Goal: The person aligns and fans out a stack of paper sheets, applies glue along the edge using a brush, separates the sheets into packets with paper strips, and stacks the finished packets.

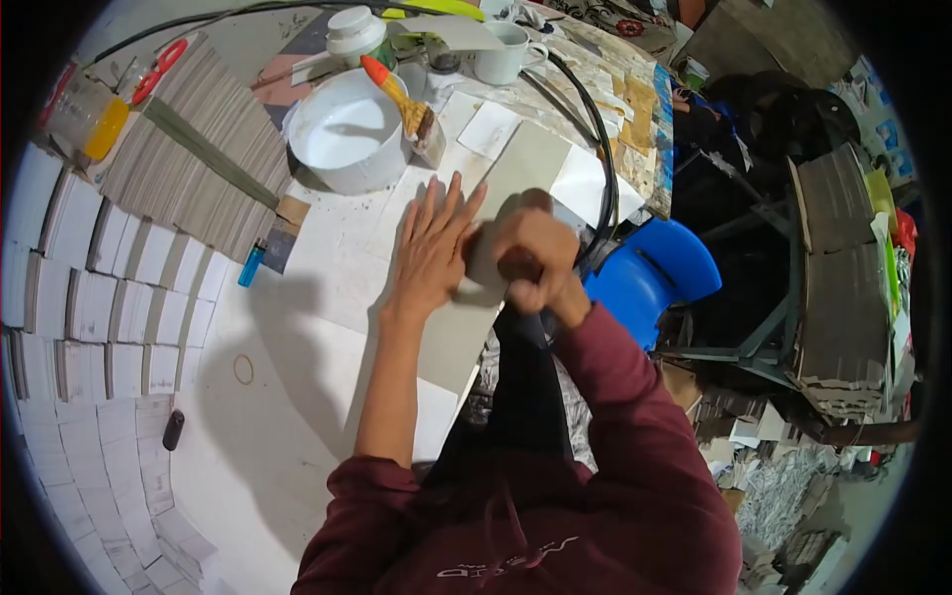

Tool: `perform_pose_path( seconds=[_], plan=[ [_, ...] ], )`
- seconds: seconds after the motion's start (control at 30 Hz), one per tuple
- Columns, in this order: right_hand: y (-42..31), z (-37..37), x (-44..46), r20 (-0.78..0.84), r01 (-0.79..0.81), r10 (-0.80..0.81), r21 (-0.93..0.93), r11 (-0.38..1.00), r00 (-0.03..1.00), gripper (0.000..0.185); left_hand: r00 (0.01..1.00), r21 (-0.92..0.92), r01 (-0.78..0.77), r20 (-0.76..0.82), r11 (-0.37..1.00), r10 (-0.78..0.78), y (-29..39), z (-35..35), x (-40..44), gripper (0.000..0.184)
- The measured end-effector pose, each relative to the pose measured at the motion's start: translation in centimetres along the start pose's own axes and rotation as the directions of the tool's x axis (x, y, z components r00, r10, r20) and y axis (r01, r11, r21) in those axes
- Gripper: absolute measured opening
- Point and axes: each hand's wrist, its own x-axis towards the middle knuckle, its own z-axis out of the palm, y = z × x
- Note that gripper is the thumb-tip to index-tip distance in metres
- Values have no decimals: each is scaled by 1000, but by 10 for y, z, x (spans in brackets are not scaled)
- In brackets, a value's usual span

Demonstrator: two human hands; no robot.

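My left hand lies flat with its fingers spread on a long grey-beige board, which sits on the white worktable. Close beside it, my right hand is closed round a dark brown, rounded wooden-looking tool over the board's right edge. Motion blurs this hand, and its grip hides most of the tool, so its exact kind does not show. White sheets lie around the board's upper end.
A white tub holds white liquid, with a brush across its rim. A mug and a jar stand behind. Paper stacks line the left; a lighter lies nearby. A blue chair stands right, beside a black cable.
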Motion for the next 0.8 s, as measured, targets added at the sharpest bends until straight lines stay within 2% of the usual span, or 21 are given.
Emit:
perform_pose_path(
  seconds=[0.07,0.1,0.13,0.2,0.23,0.27,0.3,0.33,0.37,0.4,0.43,0.47,0.57,0.6,0.63,0.73,0.77,0.8],
  plan=[
    [10,0,-1,168,-60,66,-43,997,984,55,1000,50,5,-1,999,-5,2,-1,-1,52],
    [8,-3,2,183,-38,47,-47,998,982,55,1000,58,15,-26,998,-13,5,-5,-9,53],
    [-22,-2,3,147,35,-39,27,999,988,54,999,51,30,-34,998,-28,7,-7,-12,53],
    [-99,9,9,29,180,-188,167,969,982,53,998,73,-43,-35,996,45,7,-13,-22,53],
    [-114,14,10,-44,260,-257,223,939,965,53,999,38,-21,-26,999,22,8,-13,-23,53],
    [-63,-9,17,247,123,-141,85,989,959,55,1000,40,-21,-22,999,22,6,-12,-24,53],
    [-14,-31,22,498,19,29,-90,996,866,58,1000,47,-23,-11,999,24,3,-10,-25,53],
    [-29,-30,24,501,11,34,-87,996,865,58,1000,51,-22,-3,998,23,4,-12,-25,53],
    [-53,-25,23,338,-11,72,-178,984,938,35,999,55,-51,-15,997,52,4,-15,-28,55],
    [-72,-16,30,167,-21,68,-270,963,984,30,998,61,-41,-36,997,44,1,-19,-28,55],
    [-112,34,1,-77,34,-35,-17,999,996,35,999,70,-28,-34,997,31,0,-18,-34,55],
    [-118,31,-1,-62,28,-28,0,1000,998,35,1000,69,-8,-16,998,9,4,-14,-45,56],
    [-134,26,18,-10,264,-271,266,927,962,49,1000,48,-21,-15,999,21,6,-17,-52,56],
    [-97,2,31,-87,251,-243,104,962,966,51,1000,44,-25,-7,999,25,5,-17,-50,56],
    [-96,5,29,-93,242,-232,108,964,968,51,998,116,-29,-49,993,35,-2,-8,-49,57],
    [-87,12,19,230,-12,48,-154,988,972,48,999,38,-10,-51,999,12,3,-15,-52,58],
    [-136,35,21,-6,83,-82,104,991,997,47,1000,72,-13,-24,997,15,4,-17,-57,57],
    [-179,55,5,-145,204,-177,202,958,973,56,1000,60,12,-15,998,-11,5,-18,-63,57]
  ],
)
